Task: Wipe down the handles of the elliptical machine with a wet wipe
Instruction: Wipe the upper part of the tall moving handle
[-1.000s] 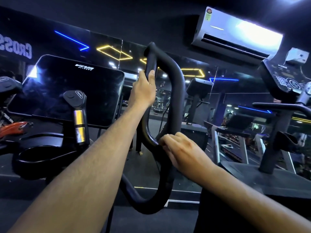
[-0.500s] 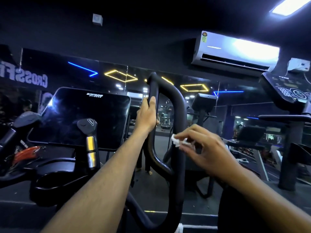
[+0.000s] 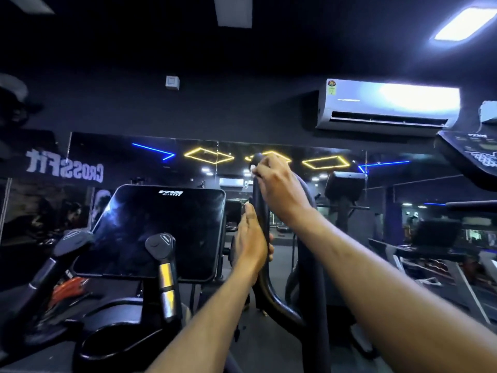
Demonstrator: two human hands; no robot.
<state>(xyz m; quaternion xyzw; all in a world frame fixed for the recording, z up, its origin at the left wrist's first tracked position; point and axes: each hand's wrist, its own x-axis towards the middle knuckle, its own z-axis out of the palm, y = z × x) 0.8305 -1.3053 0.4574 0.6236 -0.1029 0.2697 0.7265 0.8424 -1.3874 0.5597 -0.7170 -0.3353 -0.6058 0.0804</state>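
At the far left a mirrored wall shows reversed "CrossFit" lettering [image 3: 64, 168] above dark gym equipment. Next comes the elliptical's dark console screen [image 3: 156, 232], tilted back, with a short fixed grip [image 3: 162, 254] carrying metal sensor bands standing just in front of it. To the right of the screen the left hand [image 3: 251, 238] wraps around the inner bar of the looped black handle [image 3: 262, 281], thumb pointing up along it and fingers curled round the far side. Above it, the right hand [image 3: 277, 184] is at the top of the same handle, its fingers [image 3: 262, 172] closed and pressing a small white wet wipe [image 3: 252, 168] against the handle's upper end; only a scrap of the wipe shows. Farther right, an air conditioner [image 3: 387, 103] hangs high on the wall, and another machine's console [image 3: 476, 154] juts in at the right edge.
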